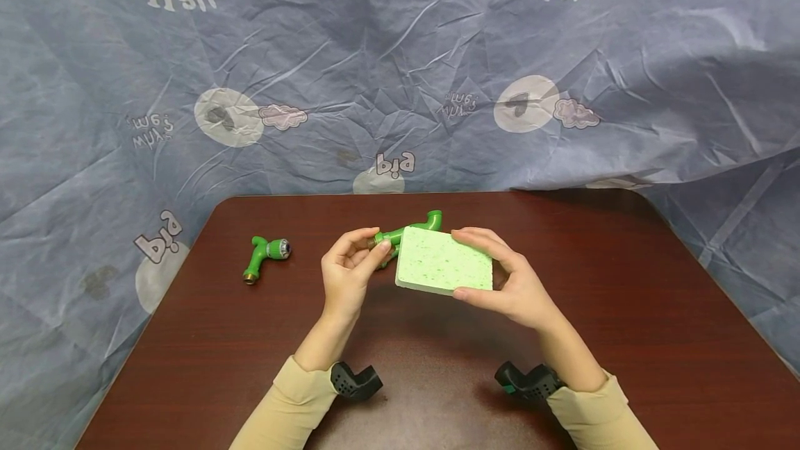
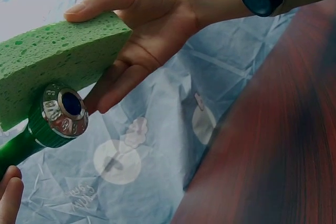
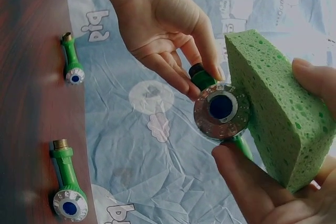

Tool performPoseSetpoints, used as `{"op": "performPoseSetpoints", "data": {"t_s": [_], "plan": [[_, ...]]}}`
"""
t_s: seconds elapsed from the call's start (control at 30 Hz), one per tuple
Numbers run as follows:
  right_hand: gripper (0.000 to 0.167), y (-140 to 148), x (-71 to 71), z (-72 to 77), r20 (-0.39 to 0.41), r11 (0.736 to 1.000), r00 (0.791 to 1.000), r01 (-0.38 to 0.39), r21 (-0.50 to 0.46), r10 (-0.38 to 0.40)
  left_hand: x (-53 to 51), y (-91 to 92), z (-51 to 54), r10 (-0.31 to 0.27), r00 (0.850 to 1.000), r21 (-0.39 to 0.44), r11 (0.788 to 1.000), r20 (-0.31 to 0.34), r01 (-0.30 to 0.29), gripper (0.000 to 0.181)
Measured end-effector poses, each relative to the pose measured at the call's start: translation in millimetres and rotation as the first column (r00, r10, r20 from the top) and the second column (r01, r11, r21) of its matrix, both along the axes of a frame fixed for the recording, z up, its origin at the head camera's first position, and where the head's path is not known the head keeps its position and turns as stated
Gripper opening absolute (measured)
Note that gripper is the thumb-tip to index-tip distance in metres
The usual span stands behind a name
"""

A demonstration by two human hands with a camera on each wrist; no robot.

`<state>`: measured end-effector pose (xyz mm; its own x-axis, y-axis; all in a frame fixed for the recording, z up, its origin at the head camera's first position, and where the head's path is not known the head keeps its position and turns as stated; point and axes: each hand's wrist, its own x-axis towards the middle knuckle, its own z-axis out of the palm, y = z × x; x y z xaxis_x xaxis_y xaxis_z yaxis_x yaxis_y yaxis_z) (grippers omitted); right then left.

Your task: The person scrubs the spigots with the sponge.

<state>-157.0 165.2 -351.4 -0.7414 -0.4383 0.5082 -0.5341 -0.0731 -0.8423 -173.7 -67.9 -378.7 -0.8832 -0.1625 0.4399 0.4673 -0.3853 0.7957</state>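
My left hand [image 1: 350, 269] pinches the threaded end of a green tap [image 1: 396, 235], partly hidden behind the sponge in the head view. In the right wrist view this tap's round metal knob [image 3: 220, 107] with a blue centre lies against or close beside the sponge; contact is unclear. My right hand [image 1: 515, 283] grips the light green speckled sponge [image 1: 444, 261] by its right end, thumb on the near edge and fingers on the far edge. Both things are raised above the table. The left wrist view shows the sponge [image 2: 63, 51] behind the knob [image 2: 65, 111].
A green tap [image 1: 258, 259] with a ribbed metal-faced knob lies on the brown table [image 1: 187, 367] at the left. Two taps, one far [image 3: 73, 61] and one near [image 3: 67, 177], lie on the table in the right wrist view. A wrinkled blue printed cloth [image 1: 400, 89] hangs behind.
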Motion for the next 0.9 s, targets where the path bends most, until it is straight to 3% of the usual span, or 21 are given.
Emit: {"op": "performPoseSetpoints", "data": {"t_s": [0.27,0.53,0.73,0.9], "plan": [[0.069,-0.6,-1.4,-1.1,0.016,0.997,0.998,-0.060,-0.042,0.061,0.9,1.8,-1.2,-0.005,1.000,0.020,1.000,-0.001,0.005,0.024],[0.073,-2.8,0.4,-1.5,0.018,0.999,1.000,-0.010,-0.052,0.011,-1.0,2.0,-1.4,-0.018,0.999,-0.006,1.000,0.039,0.019,0.030],[0.073,-1.5,0.7,-0.2,0.046,0.999,0.999,0.027,-0.046,-0.025,-1.7,-0.7,-1.6,-0.011,0.999,-0.121,0.993,0.042,0.016,0.040],[0.072,1.1,-0.1,1.8,0.058,0.998,0.998,0.033,-0.054,-0.030,-1.8,-4.1,-1.1,-0.003,1.000,-0.258,0.966,0.011,0.006,0.039]]}}
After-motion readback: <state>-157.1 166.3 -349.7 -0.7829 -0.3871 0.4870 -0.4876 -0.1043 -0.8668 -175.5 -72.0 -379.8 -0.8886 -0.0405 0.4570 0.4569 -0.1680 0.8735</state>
